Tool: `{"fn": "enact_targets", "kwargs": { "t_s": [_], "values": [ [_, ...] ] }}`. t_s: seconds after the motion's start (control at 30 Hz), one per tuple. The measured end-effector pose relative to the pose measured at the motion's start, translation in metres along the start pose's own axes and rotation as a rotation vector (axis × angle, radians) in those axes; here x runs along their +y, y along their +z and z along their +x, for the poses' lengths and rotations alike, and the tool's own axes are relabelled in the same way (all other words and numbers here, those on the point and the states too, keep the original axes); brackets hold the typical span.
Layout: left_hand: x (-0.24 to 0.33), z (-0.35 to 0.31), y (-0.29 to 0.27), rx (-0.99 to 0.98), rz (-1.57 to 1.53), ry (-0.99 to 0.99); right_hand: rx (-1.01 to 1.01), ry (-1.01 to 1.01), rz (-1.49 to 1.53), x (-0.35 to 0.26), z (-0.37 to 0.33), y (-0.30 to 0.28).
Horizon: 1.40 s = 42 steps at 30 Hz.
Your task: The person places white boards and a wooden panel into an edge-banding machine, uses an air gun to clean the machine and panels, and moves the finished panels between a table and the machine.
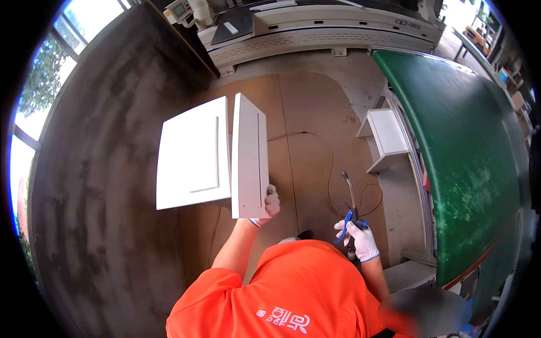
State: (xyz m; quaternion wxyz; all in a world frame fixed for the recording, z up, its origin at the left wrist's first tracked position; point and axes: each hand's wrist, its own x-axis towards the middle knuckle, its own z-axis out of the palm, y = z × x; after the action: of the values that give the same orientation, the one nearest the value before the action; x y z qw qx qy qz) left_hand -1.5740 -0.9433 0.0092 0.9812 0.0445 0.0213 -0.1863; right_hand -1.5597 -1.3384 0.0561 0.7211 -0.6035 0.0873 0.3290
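My left hand (272,201), in a white knit glove, grips the lower right edge of a narrow white panel (248,158). The panel stands on edge, with a long groove and small holes along its right side. Close on its left is a wider white board (189,158) with a thin raised rectangle on its face; whether the two touch I cannot tell. My gloved right hand (360,239) is closed round an air blow gun (353,217) with a blue trigger and a slim metal nozzle pointing away from me. My left fingers behind the panel are partly hidden.
A thin hose (329,163) loops over the brown floor sheet (284,101). To the right stands a green-topped table (451,152), with a small white box-like unit (389,132) beside it. A large dark board (107,152) fills the left. A long white machine (321,36) stands at the back.
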Motion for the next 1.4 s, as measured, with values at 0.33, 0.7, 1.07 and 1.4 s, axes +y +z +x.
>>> {"fn": "enact_targets", "kwargs": {
  "t_s": [0.33, 0.7, 1.07, 1.4],
  "values": [
    [0.212, -0.141, -0.026, 1.789, 1.462, 0.468, 0.048, -0.016, -0.004, 0.023, 0.016, 0.025],
    [0.224, -0.097, -0.057, 1.847, 2.475, 0.299, 0.13, -0.027, -0.006, 0.046, 0.005, 0.016],
    [-0.089, 0.173, -0.124, 0.558, 1.048, -0.261, -0.151, 0.08, -0.862, 0.002, -0.059, -0.069],
    [-0.292, 0.37, -0.04, 0.452, 1.361, -0.158, 0.491, 0.193, -0.336, 0.024, -0.232, -0.229]
  ]
}}
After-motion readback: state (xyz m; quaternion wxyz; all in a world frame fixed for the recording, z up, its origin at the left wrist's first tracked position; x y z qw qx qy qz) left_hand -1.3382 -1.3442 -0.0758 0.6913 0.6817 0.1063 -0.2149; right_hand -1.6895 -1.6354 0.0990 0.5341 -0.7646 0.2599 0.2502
